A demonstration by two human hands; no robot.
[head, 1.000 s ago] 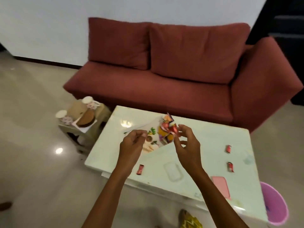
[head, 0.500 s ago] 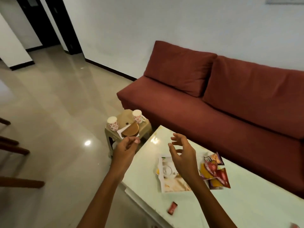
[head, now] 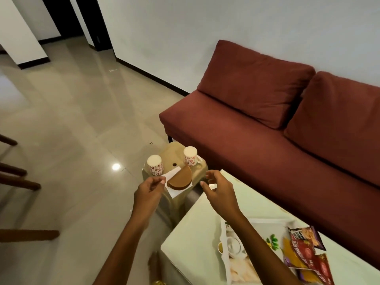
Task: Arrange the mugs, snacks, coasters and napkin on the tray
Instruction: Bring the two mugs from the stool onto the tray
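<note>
Over the stool (head: 173, 154) | left hand (head: 149, 191) pinched at napkin (head: 173, 174) corner (grip unclear, possibly touching) | right hand (head: 221, 194) loosely curled, empty.

At my 12 o'clock the stool (head: 170, 154) carries the left mug (head: 154, 164) at its 10, the right mug (head: 190, 156) at its 1, and the coasters (head: 180, 178) on the napkin (head: 174, 193) at its 6. At my 4 the tabletop (head: 195, 233) bears the tray (head: 225, 255), with the snacks (head: 306, 254) at its 3 o'clock edge. The sofa (head: 267, 151) stands behind.

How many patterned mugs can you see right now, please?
2. Both stand on the beige plastic stool: one red-patterned white mug at its left edge, the other mug at its far right. None seems hidden.
</note>
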